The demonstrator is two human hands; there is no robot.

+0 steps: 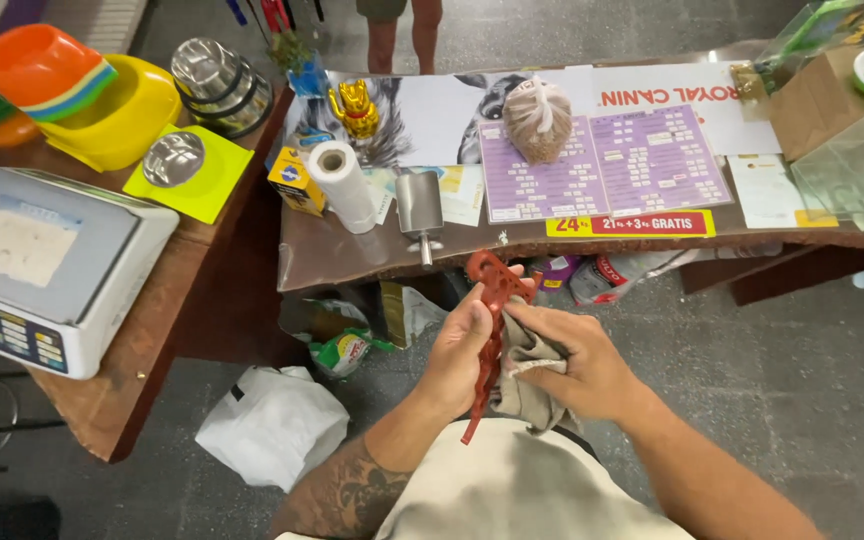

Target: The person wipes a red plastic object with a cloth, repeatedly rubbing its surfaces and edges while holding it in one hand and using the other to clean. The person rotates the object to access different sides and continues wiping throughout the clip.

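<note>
Left hand (462,350) clamped around red plastic tool (490,330), fingers wrapped on its middle, held upright over the lap, forked top near the counter edge (372,268), thin tail end poking down past the wrist. Right hand (582,365) closed on grey cloth (527,375), pressed against the tool's side (cloth bunched, partly hidden behind the hand). Both held mid-air between body and counter, touching nothing else.

Judged risks:
- Tool looked thin and slightly bowed; hard rubbing with the cloth could have bent or snapped it near the narrow lower end.
- Grip sat only mid-shaft; a sideways tug from the cloth could have twisted it loose, dropped toward the floor beside the white plastic bag (272,425).
- Cloth could have snagged on the forked top.
- Forked top close to the counter edge; a lift could have knocked the metal scoop (419,205) or paper roll (344,185) standing just behind the edge.

Scale (47,265) and stacked bowls (52,80) well apart at left, not at risk. Another person's legs (402,30) beyond the counter, uninvolved.
</note>
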